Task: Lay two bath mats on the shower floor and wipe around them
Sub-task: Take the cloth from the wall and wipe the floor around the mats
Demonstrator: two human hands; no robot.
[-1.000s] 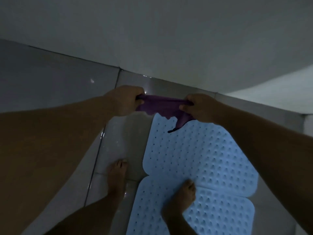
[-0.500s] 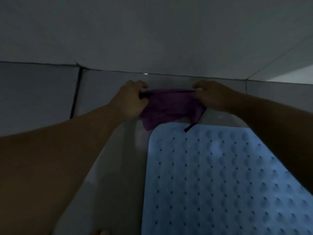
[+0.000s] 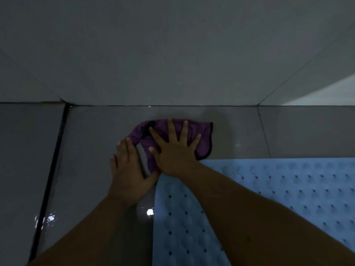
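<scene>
A purple cloth [image 3: 203, 139] with a dark hem lies crumpled on the grey tiled shower floor [image 3: 92, 150], just beyond the far left corner of a light blue bath mat [image 3: 288, 189] with dimples and holes. My right hand [image 3: 174, 150] presses flat on the cloth with its fingers spread. My left hand [image 3: 128, 167] lies flat on the floor at the cloth's left edge, touching it, fingers straight. Only one mat is in view; my right forearm crosses over it.
The wall [image 3: 172, 54] meets the floor just behind the cloth. A dark grout line [image 3: 51, 169] runs down the floor at the left. Wet glints [image 3: 149, 212] show on the tiles near the mat's left edge.
Both hands held the cloth stretched between them in the air. Now the cloth is down on the floor, my right hand flat on it, and the view has dropped closer.
</scene>
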